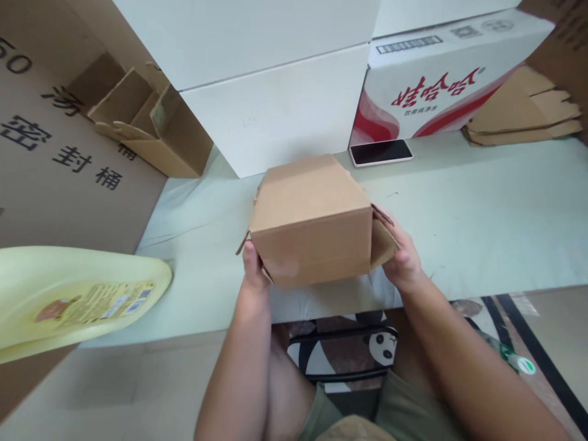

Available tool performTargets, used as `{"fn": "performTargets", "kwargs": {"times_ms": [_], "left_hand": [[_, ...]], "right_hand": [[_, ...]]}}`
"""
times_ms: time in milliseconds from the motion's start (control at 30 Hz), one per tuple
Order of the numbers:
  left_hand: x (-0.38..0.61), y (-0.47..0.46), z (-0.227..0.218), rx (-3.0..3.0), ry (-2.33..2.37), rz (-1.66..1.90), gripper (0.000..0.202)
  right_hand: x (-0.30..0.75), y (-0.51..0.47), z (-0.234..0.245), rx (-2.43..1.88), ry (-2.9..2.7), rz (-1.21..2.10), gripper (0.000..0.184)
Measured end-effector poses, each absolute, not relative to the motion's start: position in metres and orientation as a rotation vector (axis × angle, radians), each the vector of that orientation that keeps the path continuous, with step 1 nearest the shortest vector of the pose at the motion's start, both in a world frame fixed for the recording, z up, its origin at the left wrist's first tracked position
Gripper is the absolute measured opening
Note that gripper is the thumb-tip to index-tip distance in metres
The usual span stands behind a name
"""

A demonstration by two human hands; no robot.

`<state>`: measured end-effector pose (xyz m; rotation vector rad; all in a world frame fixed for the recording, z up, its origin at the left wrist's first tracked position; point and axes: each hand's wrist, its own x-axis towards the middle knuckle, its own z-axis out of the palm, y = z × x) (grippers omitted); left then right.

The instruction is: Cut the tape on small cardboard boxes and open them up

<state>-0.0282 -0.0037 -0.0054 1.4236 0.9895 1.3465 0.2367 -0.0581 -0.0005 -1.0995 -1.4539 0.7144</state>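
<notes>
A brown cardboard box (312,245) is held between my two hands over the light green table, its near edge close to the table's front. My left hand (254,266) grips the box's left end, thumb showing and the other fingers hidden. At the opposite end, my right hand (402,254) is closed on the box beside a flap that sticks outward. Flaps stand out from both ends of the box, while its top and near side are smooth and whole. The inside of the box cannot be seen.
Behind the box stand stacked white boxes (275,116) and a white-and-red carton (427,92). A phone (381,153) lies before them. Flattened cardboard (523,113) rests far right. An open cardboard box (151,122) and a pale yellow container (82,300) are on the left.
</notes>
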Motion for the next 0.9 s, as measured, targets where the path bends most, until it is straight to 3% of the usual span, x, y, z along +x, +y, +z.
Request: {"fn": "performTargets", "kwargs": {"times_ms": [233,600,767,900], "left_hand": [[-0.036,-0.001,0.003,1.425,0.852,1.228,0.075],[-0.032,0.012,0.018,1.326,1.419,1.293,0.066],[-0.035,0.009,0.02,1.385,1.391,1.229,0.058],[-0.034,0.008,0.02,1.48,1.338,1.246,0.06]], "right_hand": [[0.237,-0.054,-0.003,-1.164,-1.572,0.642,0.081],[0.236,-0.043,-0.014,-1.38,-1.57,0.369,0.067],[0.236,-0.032,-0.018,-1.43,-1.476,0.578,0.063],[0.234,-0.028,-0.015,-1.397,-1.377,0.758,0.044]]}}
